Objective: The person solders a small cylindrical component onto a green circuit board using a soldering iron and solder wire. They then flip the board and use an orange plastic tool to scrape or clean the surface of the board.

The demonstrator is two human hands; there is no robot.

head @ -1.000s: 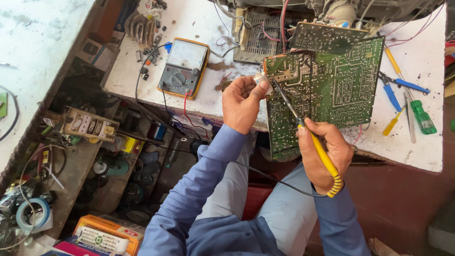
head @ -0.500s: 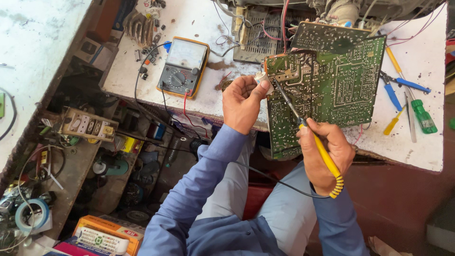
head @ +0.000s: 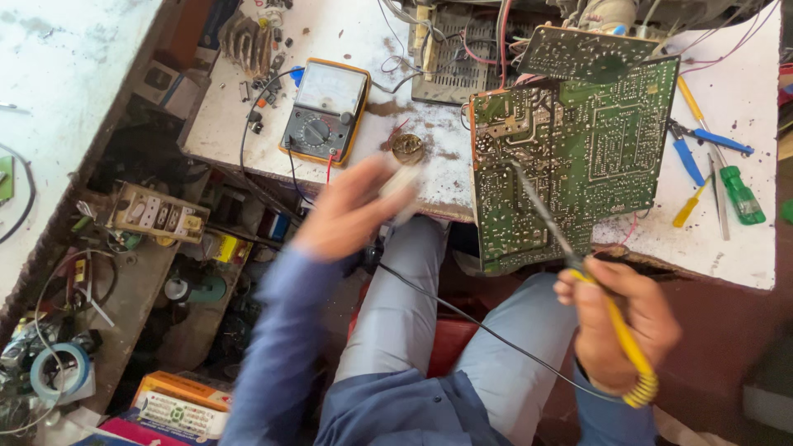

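A large green circuit board (head: pixel 595 140) leans tilted over the front edge of the white workbench (head: pixel 727 248), solder side up. My right hand (head: pixel 615 326) grips a yellow-handled soldering iron (head: pixel 624 343); its thin shaft reaches up to the left part of the board. My left hand (head: pixel 351 211) hangs blurred in mid-air, left of the board and clear of it, just before the bench edge. Something pale blurs at its fingertips; whether it holds anything is unclear. The iron's black cord (head: pixel 462 318) crosses my lap.
An analog multimeter (head: pixel 324 111) with an orange rim lies on the bench beside a small round tin (head: pixel 407 147). Blue-handled pliers (head: pixel 690 153), a green screwdriver (head: pixel 739 194) and a yellow one (head: pixel 690 208) lie right of the board. A cluttered lower shelf (head: pixel 157 215) stands at left.
My left hand has let go of the board's upper left corner and swung down and left, now blurred. The view has come closer. My right hand still holds the iron to the board.
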